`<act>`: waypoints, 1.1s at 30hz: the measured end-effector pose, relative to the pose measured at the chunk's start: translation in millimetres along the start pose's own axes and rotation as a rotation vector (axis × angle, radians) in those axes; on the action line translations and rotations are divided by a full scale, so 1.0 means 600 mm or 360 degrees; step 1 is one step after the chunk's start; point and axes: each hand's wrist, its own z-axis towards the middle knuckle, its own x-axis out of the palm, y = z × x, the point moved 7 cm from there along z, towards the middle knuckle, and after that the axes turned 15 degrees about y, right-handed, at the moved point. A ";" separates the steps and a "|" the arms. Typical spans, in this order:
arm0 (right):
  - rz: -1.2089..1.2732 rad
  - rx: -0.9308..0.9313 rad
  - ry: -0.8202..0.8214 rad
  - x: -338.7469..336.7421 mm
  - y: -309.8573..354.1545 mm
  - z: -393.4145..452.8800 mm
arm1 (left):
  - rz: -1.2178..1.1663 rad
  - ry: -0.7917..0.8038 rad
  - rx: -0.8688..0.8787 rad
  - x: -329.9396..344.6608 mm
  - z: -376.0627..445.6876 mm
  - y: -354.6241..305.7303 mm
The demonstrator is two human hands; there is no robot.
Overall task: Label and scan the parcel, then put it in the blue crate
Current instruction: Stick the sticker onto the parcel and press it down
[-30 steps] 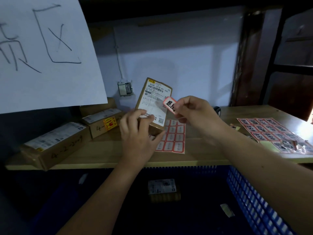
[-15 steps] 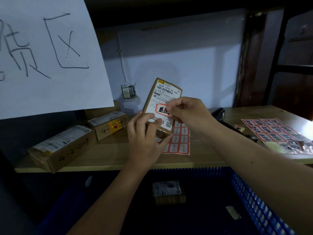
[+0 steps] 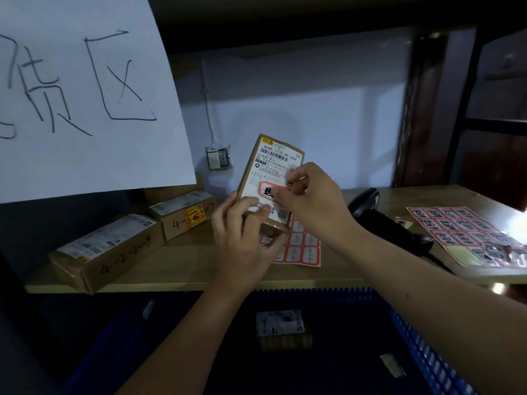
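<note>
My left hand holds a small brown cardboard parcel upright above the wooden shelf, gripping its lower end. A white shipping label with a barcode covers its face. A red-bordered sticker lies on that label, and the fingers of my right hand press on its right part. Below the shelf is the blue crate, with one small labelled parcel lying inside. A black handheld scanner rests on the shelf to the right of my hands.
Two brown boxes lie at the shelf's left. A red sticker sheet lies under my hands, another sheet at the far right. A large handwritten paper sign hangs at the upper left. A wall socket is behind.
My right hand carried the red sticker from the air onto the parcel's label and now presses it down. My left hand kept holding the parcel upright.
</note>
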 end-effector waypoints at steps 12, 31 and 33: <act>0.0872 0.0272 0.0182 0.025 -0.054 -0.020 | -0.0460 0.0206 -0.0217 0.002 0.005 0.010; 0.0610 0.0043 0.0157 -0.037 -0.035 -0.071 | -0.1583 0.0634 -0.1078 0.020 0.058 -0.043; 0.0519 0.0032 0.0137 -0.042 -0.039 -0.075 | -0.1590 0.0656 -0.1083 0.022 0.056 -0.051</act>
